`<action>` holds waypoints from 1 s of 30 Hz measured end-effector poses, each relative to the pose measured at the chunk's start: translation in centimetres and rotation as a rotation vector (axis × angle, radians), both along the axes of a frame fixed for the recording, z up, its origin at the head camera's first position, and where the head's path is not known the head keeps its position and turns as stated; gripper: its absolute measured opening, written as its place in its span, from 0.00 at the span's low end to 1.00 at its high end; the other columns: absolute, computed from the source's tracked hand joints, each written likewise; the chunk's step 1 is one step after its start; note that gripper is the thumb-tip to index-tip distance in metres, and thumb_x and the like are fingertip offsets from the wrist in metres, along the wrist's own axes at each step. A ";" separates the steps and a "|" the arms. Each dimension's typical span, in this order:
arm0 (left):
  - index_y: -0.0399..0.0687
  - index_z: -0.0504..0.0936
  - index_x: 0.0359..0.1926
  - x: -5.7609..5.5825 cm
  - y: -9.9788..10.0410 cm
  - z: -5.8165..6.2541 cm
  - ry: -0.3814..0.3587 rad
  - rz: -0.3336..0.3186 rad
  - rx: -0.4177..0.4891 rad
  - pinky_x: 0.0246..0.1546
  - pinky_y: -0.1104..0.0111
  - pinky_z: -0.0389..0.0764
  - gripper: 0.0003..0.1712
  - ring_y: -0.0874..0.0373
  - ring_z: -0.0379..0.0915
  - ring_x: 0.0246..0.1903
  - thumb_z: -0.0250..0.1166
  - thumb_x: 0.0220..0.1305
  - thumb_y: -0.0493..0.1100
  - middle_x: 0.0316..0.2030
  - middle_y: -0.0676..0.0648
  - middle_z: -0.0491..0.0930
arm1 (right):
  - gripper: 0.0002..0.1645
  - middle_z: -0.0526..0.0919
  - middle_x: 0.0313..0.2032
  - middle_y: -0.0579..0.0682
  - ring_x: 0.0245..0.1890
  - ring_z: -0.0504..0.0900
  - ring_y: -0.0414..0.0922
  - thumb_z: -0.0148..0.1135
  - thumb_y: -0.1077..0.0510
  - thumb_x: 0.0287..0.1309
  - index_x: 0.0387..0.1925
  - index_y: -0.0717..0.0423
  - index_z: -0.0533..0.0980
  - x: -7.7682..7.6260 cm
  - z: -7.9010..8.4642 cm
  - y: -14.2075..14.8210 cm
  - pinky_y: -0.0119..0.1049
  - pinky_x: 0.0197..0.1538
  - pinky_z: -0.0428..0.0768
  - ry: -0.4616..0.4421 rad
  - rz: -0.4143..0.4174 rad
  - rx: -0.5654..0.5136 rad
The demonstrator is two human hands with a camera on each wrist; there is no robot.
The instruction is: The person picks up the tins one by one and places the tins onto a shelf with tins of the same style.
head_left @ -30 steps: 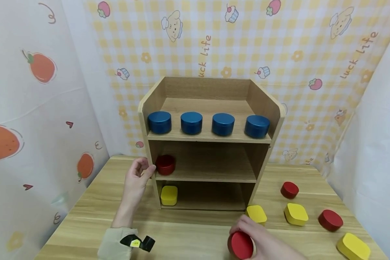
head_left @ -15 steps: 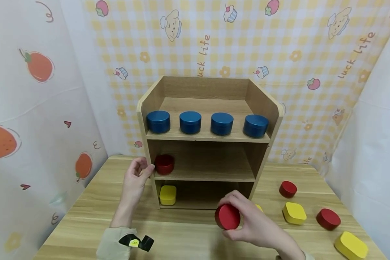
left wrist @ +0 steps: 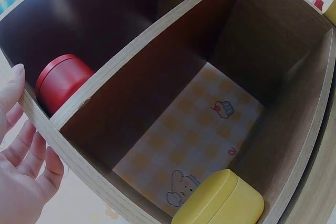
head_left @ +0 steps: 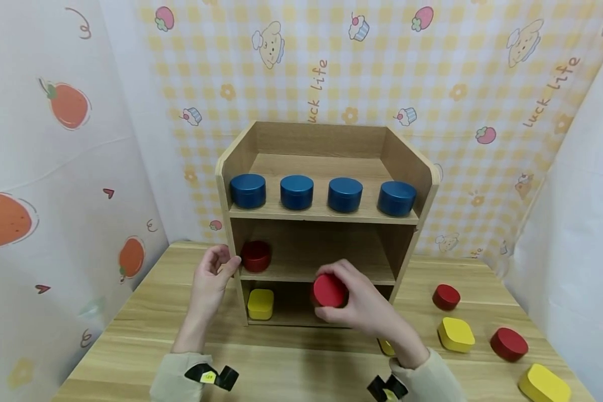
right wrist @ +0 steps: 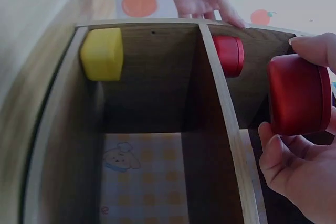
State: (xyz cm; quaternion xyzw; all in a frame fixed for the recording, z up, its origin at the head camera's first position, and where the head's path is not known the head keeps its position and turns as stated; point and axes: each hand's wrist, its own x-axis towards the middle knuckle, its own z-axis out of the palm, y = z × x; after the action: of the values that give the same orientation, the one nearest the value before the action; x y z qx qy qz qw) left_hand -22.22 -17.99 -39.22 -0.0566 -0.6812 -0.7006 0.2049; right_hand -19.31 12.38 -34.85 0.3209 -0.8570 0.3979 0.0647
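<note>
Above the wooden table (head_left: 146, 329), before checked cloth (head_left: 301, 84), right grip (head_left: 360, 297) pinches red cylinder (head_left: 329, 290), left grip (head_left: 211, 281) loosely spread

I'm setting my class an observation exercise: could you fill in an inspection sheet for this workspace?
Surface: wood-grain table bearing a wooden shelf unit.
Job's things: four blue tins on the top level; one red tin middle level, left; one yellow box bottom level, left; two red tins and three yellow boxes on the table's right, one box partly hidden.
Clutter: nothing seen.
Hands: left hand touches the unit's left side; right hand holds another red tin before the unit.
Cables: nothing seen.
Surroundings: yellow-checked printed backdrop behind; white cloth either side.
</note>
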 end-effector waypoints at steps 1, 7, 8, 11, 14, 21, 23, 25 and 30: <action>0.40 0.69 0.49 0.0 0.0 0.0 -0.003 -0.001 -0.001 0.40 0.77 0.74 0.14 0.61 0.68 0.44 0.64 0.66 0.35 0.40 0.49 0.69 | 0.31 0.73 0.47 0.38 0.43 0.75 0.41 0.75 0.51 0.48 0.54 0.46 0.73 -0.3 0.3 -0.3 0.34 0.39 0.81 0.001 -0.003 0.001; 0.40 0.69 0.49 -0.1 0.1 0.3 -0.001 -0.004 -0.011 0.39 0.77 0.73 0.14 0.60 0.68 0.44 0.64 0.67 0.35 0.40 0.49 0.69 | 0.30 0.74 0.48 0.41 0.44 0.74 0.42 0.73 0.49 0.50 0.55 0.46 0.73 -2.4 1.3 -2.4 0.34 0.40 0.81 0.016 -0.023 0.021; 0.40 0.70 0.49 -0.1 0.1 0.4 0.002 -0.005 -0.012 0.39 0.77 0.73 0.14 0.60 0.68 0.44 0.64 0.67 0.35 0.40 0.49 0.69 | 0.30 0.74 0.48 0.41 0.44 0.74 0.42 0.72 0.49 0.50 0.56 0.46 0.73 -2.7 1.4 -2.7 0.34 0.40 0.80 0.020 -0.025 0.025; 0.39 0.69 0.49 -0.1 0.1 0.4 0.006 -0.011 -0.008 0.39 0.77 0.73 0.14 0.60 0.68 0.44 0.64 0.67 0.35 0.40 0.49 0.68 | 0.30 0.75 0.48 0.43 0.44 0.74 0.42 0.72 0.50 0.51 0.56 0.47 0.74 -3.7 1.5 -3.6 0.35 0.42 0.80 0.024 -0.022 0.029; 0.39 0.69 0.49 0.0 0.0 0.3 -0.003 -0.015 -0.002 0.38 0.76 0.74 0.14 0.60 0.68 0.44 0.64 0.67 0.35 0.39 0.49 0.68 | 0.30 0.75 0.49 0.45 0.45 0.74 0.43 0.72 0.50 0.52 0.57 0.49 0.74 -4.5 1.5 -4.3 0.37 0.45 0.78 0.008 -0.016 0.037; 0.40 0.69 0.48 0.1 0.0 0.0 -0.009 -0.008 -0.011 0.38 0.77 0.74 0.14 0.61 0.68 0.43 0.64 0.67 0.36 0.39 0.49 0.68 | 0.31 0.74 0.51 0.48 0.46 0.73 0.45 0.70 0.47 0.53 0.58 0.49 0.74 -5.9 1.1 -5.5 0.39 0.47 0.77 -0.042 -0.043 0.074; 0.40 0.69 0.48 0.1 0.1 0.0 -0.006 -0.008 -0.010 0.37 0.77 0.74 0.14 0.61 0.69 0.43 0.64 0.67 0.36 0.39 0.49 0.68 | 0.32 0.74 0.51 0.49 0.46 0.73 0.46 0.70 0.47 0.53 0.59 0.50 0.73 -6.2 1.1 -5.7 0.40 0.47 0.76 -0.063 -0.050 0.081; 0.40 0.69 0.48 0.1 0.1 0.0 -0.005 -0.007 -0.004 0.37 0.77 0.74 0.13 0.61 0.69 0.43 0.64 0.67 0.35 0.39 0.49 0.68 | 0.32 0.74 0.51 0.49 0.47 0.73 0.47 0.69 0.47 0.53 0.60 0.50 0.73 -6.4 1.0 -5.8 0.41 0.48 0.76 -0.085 -0.057 0.089; 0.39 0.69 0.47 0.1 0.1 0.1 0.005 -0.010 0.007 0.37 0.77 0.74 0.13 0.60 0.68 0.44 0.64 0.67 0.35 0.39 0.49 0.68 | 0.33 0.73 0.53 0.51 0.49 0.72 0.49 0.68 0.46 0.53 0.61 0.49 0.72 -6.7 1.1 -6.1 0.44 0.50 0.76 -0.110 -0.086 0.120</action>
State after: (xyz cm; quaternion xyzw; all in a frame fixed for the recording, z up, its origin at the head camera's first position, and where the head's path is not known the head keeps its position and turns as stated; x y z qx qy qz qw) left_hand -22.14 -17.91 -39.14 -0.0613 -0.6779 -0.7038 0.2033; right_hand -25.98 6.28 -33.79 0.2647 -0.8946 0.3599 0.0153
